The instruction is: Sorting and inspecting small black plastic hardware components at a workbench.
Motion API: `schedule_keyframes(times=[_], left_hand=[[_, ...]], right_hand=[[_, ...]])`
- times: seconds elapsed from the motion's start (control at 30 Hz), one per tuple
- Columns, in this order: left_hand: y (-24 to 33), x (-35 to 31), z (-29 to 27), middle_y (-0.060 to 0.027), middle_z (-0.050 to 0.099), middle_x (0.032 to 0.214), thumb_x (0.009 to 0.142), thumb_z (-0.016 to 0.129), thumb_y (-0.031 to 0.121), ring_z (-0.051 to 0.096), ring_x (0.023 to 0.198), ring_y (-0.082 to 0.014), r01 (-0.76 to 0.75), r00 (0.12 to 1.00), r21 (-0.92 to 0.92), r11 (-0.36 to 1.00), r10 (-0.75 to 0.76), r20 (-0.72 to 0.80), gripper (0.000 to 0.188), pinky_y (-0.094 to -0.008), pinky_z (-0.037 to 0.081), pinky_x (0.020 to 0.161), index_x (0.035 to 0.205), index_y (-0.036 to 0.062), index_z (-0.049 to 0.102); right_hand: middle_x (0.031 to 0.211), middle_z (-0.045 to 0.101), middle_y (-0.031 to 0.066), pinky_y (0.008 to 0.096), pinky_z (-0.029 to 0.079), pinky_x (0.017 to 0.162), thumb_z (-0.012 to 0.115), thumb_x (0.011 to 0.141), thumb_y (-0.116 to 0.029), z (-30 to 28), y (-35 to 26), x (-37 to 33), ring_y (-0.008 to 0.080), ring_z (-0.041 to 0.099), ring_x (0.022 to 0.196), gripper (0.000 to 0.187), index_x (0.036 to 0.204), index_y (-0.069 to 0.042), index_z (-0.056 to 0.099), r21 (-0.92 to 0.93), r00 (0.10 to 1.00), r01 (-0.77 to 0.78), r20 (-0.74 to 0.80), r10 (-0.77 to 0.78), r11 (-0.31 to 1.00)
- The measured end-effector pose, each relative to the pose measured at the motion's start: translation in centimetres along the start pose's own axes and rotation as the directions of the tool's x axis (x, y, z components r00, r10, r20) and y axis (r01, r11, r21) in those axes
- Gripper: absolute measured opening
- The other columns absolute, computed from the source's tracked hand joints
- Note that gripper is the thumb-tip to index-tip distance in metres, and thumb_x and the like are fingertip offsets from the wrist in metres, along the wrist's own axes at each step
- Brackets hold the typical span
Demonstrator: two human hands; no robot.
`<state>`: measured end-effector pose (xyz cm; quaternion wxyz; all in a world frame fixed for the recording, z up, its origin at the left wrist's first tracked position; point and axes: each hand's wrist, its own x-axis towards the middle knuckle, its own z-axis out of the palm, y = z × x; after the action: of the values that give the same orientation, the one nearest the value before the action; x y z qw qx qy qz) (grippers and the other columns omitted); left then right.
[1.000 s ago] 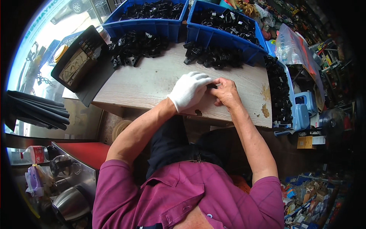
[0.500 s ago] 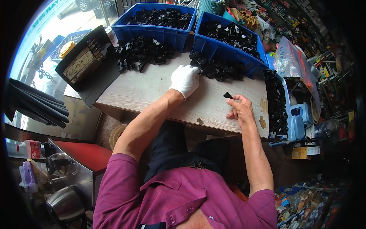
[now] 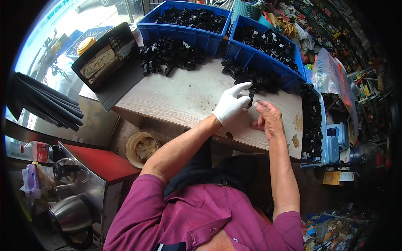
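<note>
My left hand point(image 3: 231, 103), in a white knitted glove, has come close to my bare right hand point(image 3: 270, 120) over the right part of the table. A small black plastic part point(image 3: 251, 97) stands between the gloved thumb and forefinger. The fingers of my right hand are curled with thumb and forefinger together; whether they grip anything is too small to make out. Just beyond the hands lies a loose pile of black parts point(image 3: 261, 80) against a blue crate. A second pile of black parts point(image 3: 173, 56) lies farther left.
Two blue crates point(image 3: 180, 32) point(image 3: 247, 52) of black parts line the table's far edge. A light blue bin point(image 3: 321, 121) of parts stands at the right. On the left are an open dark case point(image 3: 102, 62), a bucket point(image 3: 130, 152) on the floor and a red-topped cabinet point(image 3: 98, 165).
My left hand has moved right from near the pile toward my right hand, and a black part now shows at its fingers. The black piece pinched in my right hand earlier no longer shows plainly.
</note>
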<state>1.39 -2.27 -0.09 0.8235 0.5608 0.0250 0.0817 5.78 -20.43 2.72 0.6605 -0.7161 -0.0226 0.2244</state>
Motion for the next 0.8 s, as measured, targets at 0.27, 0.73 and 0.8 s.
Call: schedule_keyframes(times=[0.27, 0.73, 0.8], left_hand=[[-0.3, 0.3, -0.1, -0.0096, 0.073, 0.105, 0.096, 0.064, 0.016, 0.068, 0.09, -0.0132, 0.066, 0.997, 0.117, 0.991, -0.069, 0.025, 0.036, -0.0302, 0.059, 0.078, 0.129, 0.0029, 0.067], [4.5, 2.0, -14.5, -0.0162, 0.071, 0.086, 0.091, 0.07, 0.032, 0.072, 0.077, -0.0372, 0.116, 0.87, 0.969, -0.217, 0.494, 0.006, 0.025, -0.0482, 0.057, 0.062, 0.109, 0.0146, 0.068], [4.4, 1.6, -14.1, -0.0155, 0.07, 0.088, 0.091, 0.071, 0.032, 0.071, 0.08, -0.0368, 0.114, 0.861, 0.972, -0.204, 0.508, 0.006, 0.024, -0.0476, 0.058, 0.063, 0.106, 0.0139, 0.068]], right_hand=[[0.057, 0.058, -0.0018, 0.0278, 0.049, 0.043, 0.085, 0.087, -0.034, 2.0, 2.2, 0.6, 0.0063, 0.045, 0.043, 0.047, 0.115, 0.0, 0.069, -0.024, 0.982, 0.19, -0.018, -0.19, 0.982], [0.055, 0.056, 0.0, 0.0286, 0.053, 0.042, 0.083, 0.083, -0.027, 3.3, 1.3, 0.3, 0.0095, 0.054, 0.041, 0.049, 0.116, 0.001, 0.061, -0.059, 0.997, 0.072, -0.033, -0.074, 0.996], [0.057, 0.058, 0.0003, 0.0284, 0.053, 0.042, 0.082, 0.084, -0.025, 3.0, 1.3, 0.3, 0.0092, 0.053, 0.041, 0.047, 0.116, 0.001, 0.061, -0.066, 0.996, 0.081, -0.032, -0.083, 0.995]])
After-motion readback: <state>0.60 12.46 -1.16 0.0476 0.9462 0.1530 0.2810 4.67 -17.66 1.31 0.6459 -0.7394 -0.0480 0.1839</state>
